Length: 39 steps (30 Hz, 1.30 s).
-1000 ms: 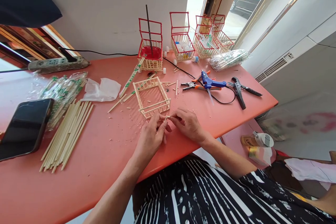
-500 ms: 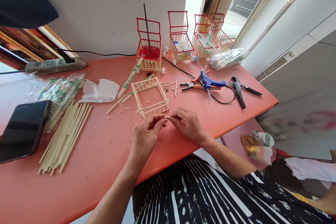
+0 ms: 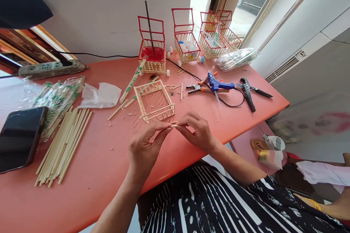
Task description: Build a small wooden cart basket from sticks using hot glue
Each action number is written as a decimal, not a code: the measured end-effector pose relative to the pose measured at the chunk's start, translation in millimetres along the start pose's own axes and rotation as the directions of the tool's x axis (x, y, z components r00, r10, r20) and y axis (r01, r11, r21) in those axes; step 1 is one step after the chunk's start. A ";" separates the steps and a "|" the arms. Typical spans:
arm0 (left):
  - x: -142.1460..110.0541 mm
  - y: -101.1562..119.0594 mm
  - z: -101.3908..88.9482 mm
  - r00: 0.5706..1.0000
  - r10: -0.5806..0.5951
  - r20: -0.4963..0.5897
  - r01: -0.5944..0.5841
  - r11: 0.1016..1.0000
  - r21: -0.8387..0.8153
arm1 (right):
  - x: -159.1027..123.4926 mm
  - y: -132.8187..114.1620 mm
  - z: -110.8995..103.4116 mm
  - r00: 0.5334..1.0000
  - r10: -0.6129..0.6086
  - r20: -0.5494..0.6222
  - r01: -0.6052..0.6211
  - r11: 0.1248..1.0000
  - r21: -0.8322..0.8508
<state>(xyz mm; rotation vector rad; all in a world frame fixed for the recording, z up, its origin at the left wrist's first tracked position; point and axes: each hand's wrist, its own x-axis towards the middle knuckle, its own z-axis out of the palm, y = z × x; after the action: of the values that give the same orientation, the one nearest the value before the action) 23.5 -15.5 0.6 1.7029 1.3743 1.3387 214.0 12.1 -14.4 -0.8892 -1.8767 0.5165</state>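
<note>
- hands: the left hand [image 3: 146, 146] and the right hand [image 3: 197, 131] meet fingertip to fingertip over the bench [image 3: 109, 178], each pinching, between thumb and forefinger, one end of a short pale piece [image 3: 174, 126]; the fingertips cover most of it, so its exact shape cannot be told.
- position of the piece: in the grip, just on the wearer's side of an open stick frame [image 3: 158, 111], which rests on the bench with no hand seen to hold it.
- step in hand: judged from the paired pinch, fine fingertip work on the small piece, apart from the frame.
- demand of the next move: in all likelihood, a light, steady pinch with both hands level, since so small a piece could slip or snap, and clearance from the frame's near rail.
- left of the hands: a spread of loose sticks [image 3: 64, 145], with a phone [image 3: 23, 136] beside it.
- right of the frame: pliers [image 3: 194, 88] and a blue glue gun [image 3: 218, 84] lying together; farther right, a black-handled tool [image 3: 248, 96].
- rear of the bench: small stick carts with red handles, the leftmost cart [image 3: 154, 67] bearing a red container [image 3: 156, 55] with a dark rod [image 3: 149, 25] standing in it.
</note>
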 end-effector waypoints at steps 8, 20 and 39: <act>2.5 2.4 -1.0 0.990 0.141 0.008 -0.140 0.990 -0.029 | -1.9 1.0 -1.9 1.000 -0.021 0.023 0.022 0.998 -0.051; 0.9 -6.3 -0.5 0.980 0.200 -0.012 -0.200 0.979 -0.030 | -0.3 0.2 -0.5 0.991 -0.127 -0.028 0.126 0.991 -0.041; 5.4 -9.3 0.0 0.987 -0.152 0.052 0.158 0.978 -0.136 | -0.1 0.7 1.5 0.996 -0.083 0.031 0.084 0.995 -0.045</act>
<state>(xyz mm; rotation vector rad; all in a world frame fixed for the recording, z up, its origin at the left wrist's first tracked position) 19.9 -7.6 -5.7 1.4917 1.3282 1.2738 212.9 12.6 -15.6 -0.8331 -1.9498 0.4388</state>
